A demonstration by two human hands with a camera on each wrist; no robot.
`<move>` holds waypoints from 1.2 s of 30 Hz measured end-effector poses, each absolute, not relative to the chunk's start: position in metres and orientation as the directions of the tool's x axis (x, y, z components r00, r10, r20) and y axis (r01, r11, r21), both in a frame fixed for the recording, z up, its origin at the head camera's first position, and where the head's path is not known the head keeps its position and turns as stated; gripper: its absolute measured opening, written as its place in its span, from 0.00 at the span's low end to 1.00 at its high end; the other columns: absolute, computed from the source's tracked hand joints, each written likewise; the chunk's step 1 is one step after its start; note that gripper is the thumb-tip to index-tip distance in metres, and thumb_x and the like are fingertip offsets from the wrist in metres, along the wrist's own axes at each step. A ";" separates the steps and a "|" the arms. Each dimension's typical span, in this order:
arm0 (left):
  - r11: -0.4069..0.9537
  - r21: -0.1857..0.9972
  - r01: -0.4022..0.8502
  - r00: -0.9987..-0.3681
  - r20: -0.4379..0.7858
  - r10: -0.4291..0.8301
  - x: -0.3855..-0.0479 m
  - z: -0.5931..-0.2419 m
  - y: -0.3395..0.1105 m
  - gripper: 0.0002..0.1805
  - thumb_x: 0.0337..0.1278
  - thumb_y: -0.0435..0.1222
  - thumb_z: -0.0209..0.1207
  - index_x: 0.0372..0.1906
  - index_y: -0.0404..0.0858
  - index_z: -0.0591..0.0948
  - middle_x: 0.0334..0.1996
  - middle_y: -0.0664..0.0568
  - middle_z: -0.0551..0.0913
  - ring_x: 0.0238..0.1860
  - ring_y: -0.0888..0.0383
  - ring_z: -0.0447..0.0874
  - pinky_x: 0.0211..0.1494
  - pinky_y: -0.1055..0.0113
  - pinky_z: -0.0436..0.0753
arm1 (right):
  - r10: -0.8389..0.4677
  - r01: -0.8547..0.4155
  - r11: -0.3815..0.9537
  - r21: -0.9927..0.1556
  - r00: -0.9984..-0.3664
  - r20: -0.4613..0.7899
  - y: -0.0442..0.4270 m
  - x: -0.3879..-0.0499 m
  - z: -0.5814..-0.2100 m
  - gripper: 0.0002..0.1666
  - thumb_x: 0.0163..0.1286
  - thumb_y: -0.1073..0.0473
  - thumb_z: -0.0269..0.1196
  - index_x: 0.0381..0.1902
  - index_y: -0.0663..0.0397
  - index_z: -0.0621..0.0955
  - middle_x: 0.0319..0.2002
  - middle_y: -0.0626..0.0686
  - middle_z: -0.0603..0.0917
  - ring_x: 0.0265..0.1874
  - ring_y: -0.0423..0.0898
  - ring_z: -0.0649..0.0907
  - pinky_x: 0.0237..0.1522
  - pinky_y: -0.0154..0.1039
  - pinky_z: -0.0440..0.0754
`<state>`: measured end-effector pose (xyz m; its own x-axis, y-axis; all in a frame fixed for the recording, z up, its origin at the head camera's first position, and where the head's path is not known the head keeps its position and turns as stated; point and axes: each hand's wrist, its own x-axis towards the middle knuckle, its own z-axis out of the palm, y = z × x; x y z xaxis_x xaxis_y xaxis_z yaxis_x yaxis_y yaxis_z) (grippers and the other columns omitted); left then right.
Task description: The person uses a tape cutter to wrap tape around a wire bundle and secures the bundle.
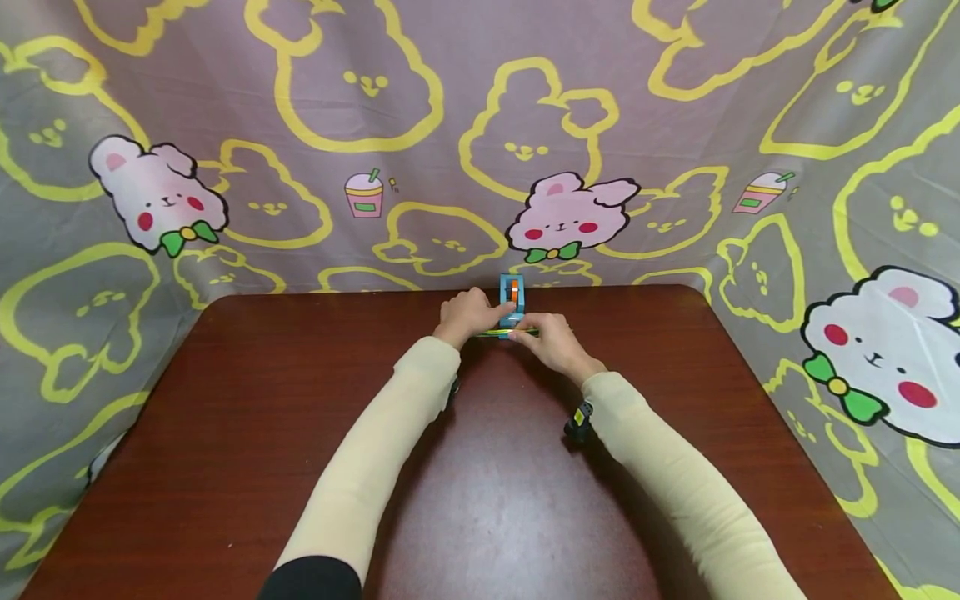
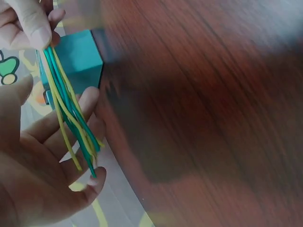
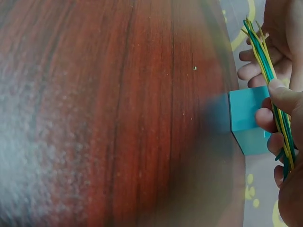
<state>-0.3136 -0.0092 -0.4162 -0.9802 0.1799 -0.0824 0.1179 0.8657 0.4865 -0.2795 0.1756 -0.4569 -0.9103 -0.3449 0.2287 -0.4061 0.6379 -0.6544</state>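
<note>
Thumb and fingers of my right hand [image 1: 551, 340] pinch a bundle of thin green and yellow wires [image 3: 262, 56]. In the left wrist view the loose ends of the wires [image 2: 71, 104] spread slightly in front of the left fingers. My left hand [image 1: 471, 317] has its thumb held away from its fingers, and the fingers lie behind the strands; whether they touch them I cannot tell. Just beyond both hands, at the table's far edge, stands a blue tape dispenser [image 1: 504, 287] with an orange-cored roll [image 1: 515, 290]. The left thumb reaches to the dispenser's near part.
The brown wooden table [image 1: 510, 467] stretches toward me, with glare on its surface. A patterned cloth [image 1: 442, 183] hangs behind the table's far edge and along its sides. Dark wrist cameras [image 1: 579, 421] sit beneath the sleeves.
</note>
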 end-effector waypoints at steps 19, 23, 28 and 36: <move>0.778 0.626 -0.050 -0.980 -0.180 0.081 -0.318 -0.426 0.000 0.29 0.60 0.63 0.61 0.23 0.41 0.83 0.17 0.56 0.74 0.23 0.57 0.69 0.27 0.62 0.67 | -0.344 -0.426 0.614 -0.665 -0.902 0.261 0.176 -0.285 -0.467 0.05 0.67 0.58 0.71 0.33 0.53 0.89 0.32 0.46 0.88 0.32 0.43 0.81 0.37 0.41 0.79; 0.761 0.647 -0.047 -0.988 -0.144 0.062 -0.315 -0.427 0.003 0.28 0.59 0.63 0.62 0.27 0.41 0.86 0.22 0.55 0.81 0.26 0.56 0.75 0.29 0.61 0.70 | -0.349 -0.436 0.614 -0.658 -0.897 0.270 0.177 -0.287 -0.468 0.05 0.66 0.59 0.71 0.34 0.54 0.89 0.33 0.47 0.88 0.31 0.43 0.81 0.36 0.41 0.79; 0.760 0.646 -0.063 -0.988 -0.148 0.043 -0.314 -0.427 0.004 0.27 0.60 0.62 0.62 0.28 0.42 0.86 0.25 0.53 0.84 0.27 0.55 0.76 0.30 0.61 0.71 | -0.347 -0.431 0.622 -0.653 -0.900 0.263 0.178 -0.287 -0.469 0.05 0.67 0.58 0.71 0.35 0.54 0.90 0.33 0.47 0.88 0.31 0.44 0.81 0.36 0.41 0.78; 0.749 0.657 -0.087 -0.987 -0.161 0.026 -0.314 -0.431 0.006 0.28 0.60 0.63 0.62 0.26 0.42 0.86 0.21 0.55 0.80 0.24 0.57 0.74 0.28 0.62 0.69 | -0.329 -0.409 0.631 -0.660 -0.911 0.249 0.177 -0.286 -0.471 0.05 0.67 0.59 0.71 0.34 0.54 0.90 0.33 0.48 0.88 0.32 0.44 0.81 0.37 0.42 0.79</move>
